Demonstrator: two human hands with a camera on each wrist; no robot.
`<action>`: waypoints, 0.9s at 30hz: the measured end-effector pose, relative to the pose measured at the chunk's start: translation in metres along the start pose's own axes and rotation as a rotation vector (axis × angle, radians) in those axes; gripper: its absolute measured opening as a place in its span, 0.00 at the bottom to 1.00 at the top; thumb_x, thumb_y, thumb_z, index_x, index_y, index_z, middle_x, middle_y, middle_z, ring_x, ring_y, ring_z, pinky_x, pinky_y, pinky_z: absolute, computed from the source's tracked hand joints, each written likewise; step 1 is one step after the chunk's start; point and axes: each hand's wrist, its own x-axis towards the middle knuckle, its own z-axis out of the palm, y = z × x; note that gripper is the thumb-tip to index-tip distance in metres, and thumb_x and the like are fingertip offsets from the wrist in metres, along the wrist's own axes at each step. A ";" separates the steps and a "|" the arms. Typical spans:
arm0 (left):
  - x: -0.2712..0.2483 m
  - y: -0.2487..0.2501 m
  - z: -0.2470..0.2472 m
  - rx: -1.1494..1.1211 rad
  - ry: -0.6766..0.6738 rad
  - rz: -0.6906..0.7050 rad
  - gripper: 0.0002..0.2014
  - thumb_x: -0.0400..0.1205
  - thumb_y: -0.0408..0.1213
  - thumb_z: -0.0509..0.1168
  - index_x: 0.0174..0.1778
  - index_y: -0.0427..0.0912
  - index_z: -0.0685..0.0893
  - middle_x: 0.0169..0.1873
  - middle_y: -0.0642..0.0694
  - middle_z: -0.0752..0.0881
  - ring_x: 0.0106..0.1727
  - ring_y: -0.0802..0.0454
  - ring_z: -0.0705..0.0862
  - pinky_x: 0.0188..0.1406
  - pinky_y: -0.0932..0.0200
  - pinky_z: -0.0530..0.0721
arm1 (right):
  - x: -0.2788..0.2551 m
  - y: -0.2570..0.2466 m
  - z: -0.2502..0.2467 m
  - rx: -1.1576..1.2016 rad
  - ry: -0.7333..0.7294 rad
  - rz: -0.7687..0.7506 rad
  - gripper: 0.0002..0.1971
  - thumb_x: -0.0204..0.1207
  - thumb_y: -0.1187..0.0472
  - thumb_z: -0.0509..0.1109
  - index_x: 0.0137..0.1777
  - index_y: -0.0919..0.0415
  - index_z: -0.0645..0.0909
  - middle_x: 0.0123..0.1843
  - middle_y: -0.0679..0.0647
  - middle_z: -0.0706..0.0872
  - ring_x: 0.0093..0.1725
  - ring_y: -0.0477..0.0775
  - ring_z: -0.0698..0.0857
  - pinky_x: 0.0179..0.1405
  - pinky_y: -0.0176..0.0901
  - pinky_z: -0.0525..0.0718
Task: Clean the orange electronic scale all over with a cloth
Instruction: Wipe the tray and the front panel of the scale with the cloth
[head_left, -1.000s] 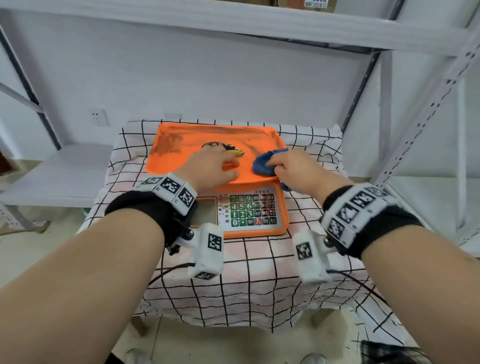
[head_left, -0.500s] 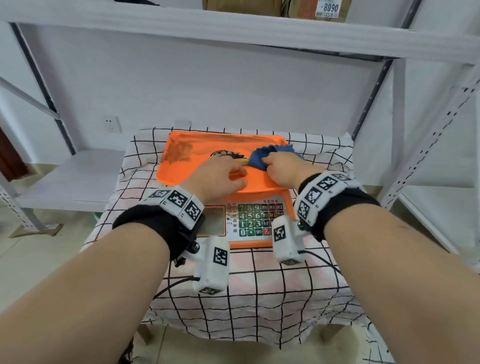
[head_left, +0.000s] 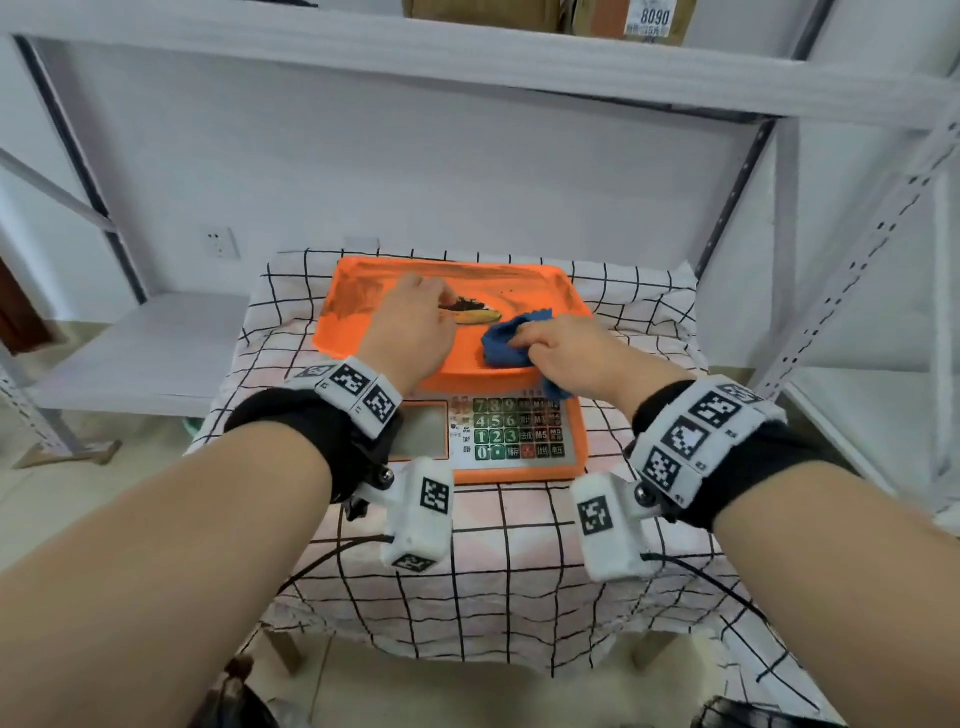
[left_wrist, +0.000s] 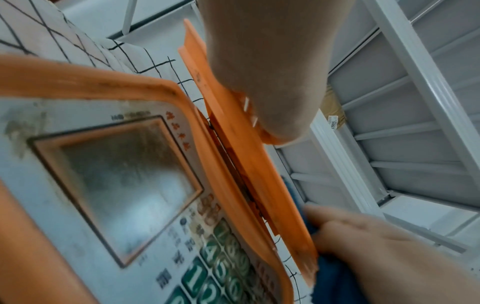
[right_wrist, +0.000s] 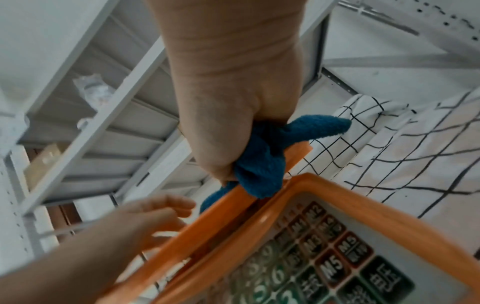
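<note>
The right hand (head_left: 566, 353) has drawn the blue cloth (head_left: 506, 343) back to the near right edge of the orange scale (head_left: 545, 291), fingers bunched round it. Beside it, the left hand (head_left: 410, 325) lies flat, fingers relaxed, likely steadying the pan on the checked tablecloth (head_left: 519, 571).

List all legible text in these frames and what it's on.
"8090": tag on the cardboard box on the top shelf.
"7 8 9 / 4 5 6 / 1 2 3 / 0": green number keys on the orange electronic scale.
"M1", "M2", "M3", "M5": memory keys on the keypad.
"146…": cut-off label on a shelf box.
Chinese characters on the keys and panel: too blurred to read.
Wristband markers: patterns, no text.
</note>
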 end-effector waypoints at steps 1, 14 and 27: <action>0.000 -0.003 -0.003 0.088 0.013 0.008 0.15 0.79 0.32 0.58 0.62 0.40 0.80 0.62 0.39 0.78 0.64 0.41 0.76 0.63 0.50 0.71 | 0.007 0.002 0.001 -0.032 -0.012 0.014 0.19 0.82 0.68 0.52 0.64 0.61 0.81 0.65 0.59 0.82 0.61 0.58 0.78 0.50 0.43 0.71; -0.003 -0.044 -0.011 0.162 -0.015 0.006 0.15 0.76 0.30 0.61 0.59 0.38 0.81 0.58 0.36 0.81 0.62 0.36 0.77 0.63 0.42 0.74 | 0.068 -0.033 0.022 -0.241 -0.013 -0.162 0.17 0.81 0.66 0.52 0.63 0.58 0.80 0.67 0.55 0.80 0.67 0.59 0.75 0.64 0.50 0.69; -0.003 -0.046 -0.020 -0.177 0.026 -0.101 0.19 0.79 0.20 0.54 0.63 0.37 0.80 0.63 0.42 0.81 0.65 0.47 0.77 0.63 0.64 0.69 | 0.051 -0.017 0.026 -0.133 0.007 -0.044 0.14 0.75 0.68 0.56 0.43 0.46 0.77 0.55 0.55 0.82 0.62 0.63 0.76 0.63 0.55 0.74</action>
